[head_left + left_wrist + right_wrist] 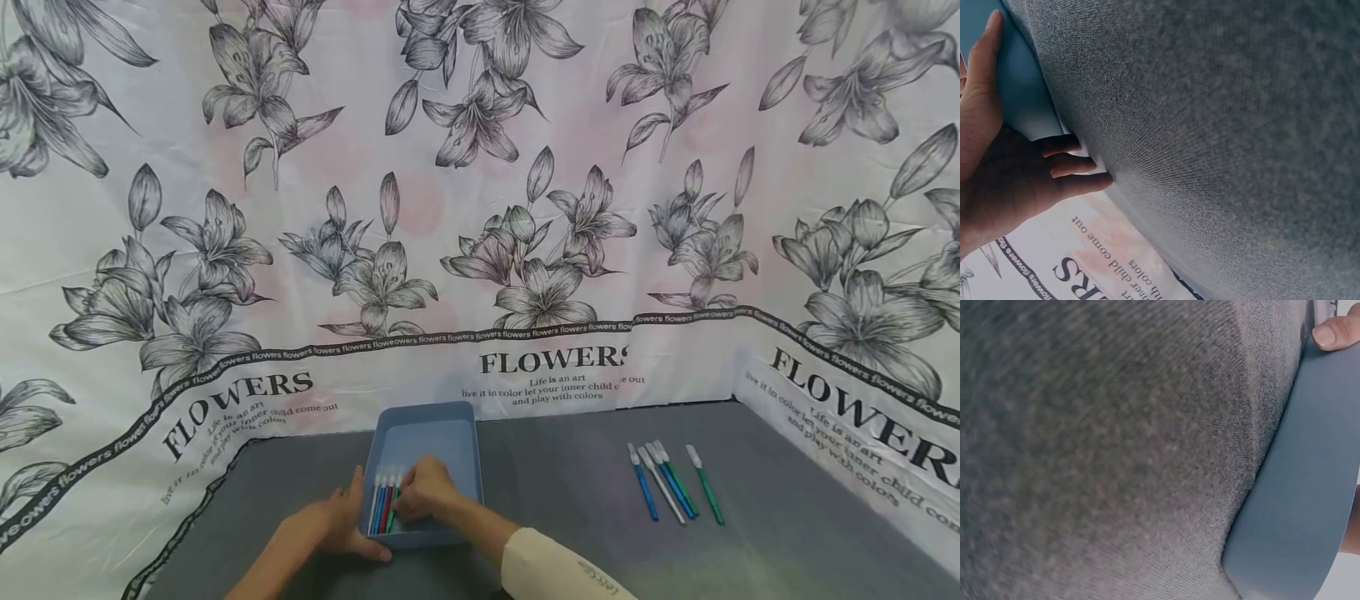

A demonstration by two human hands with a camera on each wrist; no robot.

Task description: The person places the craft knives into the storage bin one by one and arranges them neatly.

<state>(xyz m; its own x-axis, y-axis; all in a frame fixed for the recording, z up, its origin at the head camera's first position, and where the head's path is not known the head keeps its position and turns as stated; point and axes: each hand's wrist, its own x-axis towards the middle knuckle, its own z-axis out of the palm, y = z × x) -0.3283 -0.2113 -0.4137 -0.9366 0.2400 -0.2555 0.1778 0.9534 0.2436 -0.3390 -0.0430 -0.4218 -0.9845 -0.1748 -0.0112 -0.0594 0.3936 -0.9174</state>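
Note:
A blue-grey tray lies on the dark table. Along its left inner side, several felt-tip pens with clear caps stand in a row, white, blue, red and green among them. My right hand is inside the tray, its fingers curled at the row's right end, pinching a green pen that they partly cover. My left hand rests against the tray's front left corner. In the left wrist view, the left thumb lies along one tray wall and the other fingers stretch beside another wall.
To the right on the table lie more pens: a blue one, a white one, a blue and green pair close together, and a green one apart. A floral curtain borders the table at the back and sides.

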